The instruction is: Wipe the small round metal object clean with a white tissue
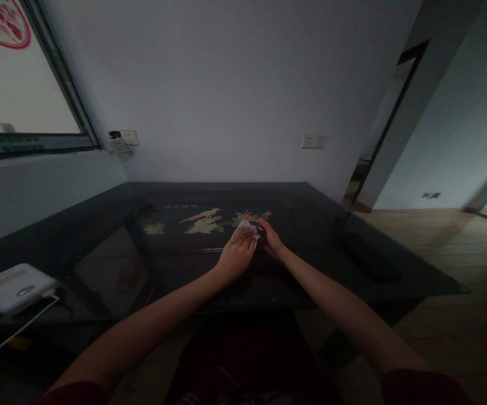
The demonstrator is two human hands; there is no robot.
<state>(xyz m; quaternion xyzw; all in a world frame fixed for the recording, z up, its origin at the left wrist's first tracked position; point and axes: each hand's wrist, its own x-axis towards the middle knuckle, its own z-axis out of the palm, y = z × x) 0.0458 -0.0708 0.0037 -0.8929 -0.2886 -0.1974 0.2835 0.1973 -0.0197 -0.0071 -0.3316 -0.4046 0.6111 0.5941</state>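
Note:
Both hands meet over the middle of a dark glossy table. In my left hand is a crumpled white tissue, pressed against the side of a small dark, shiny, rounded object. My right hand grips that object from its right side, with fingers curled round it. Most of the object is covered by the fingers and tissue, so I cannot tell its exact kind. Behind the hands, a bird-and-flower picture shows on the tabletop.
A white box-shaped device with a cable sits at the table's left end. Toward the right lies a dark, flat, long shape, hard to make out. The wall behind carries a socket. The table's corner juts out over the wooden floor.

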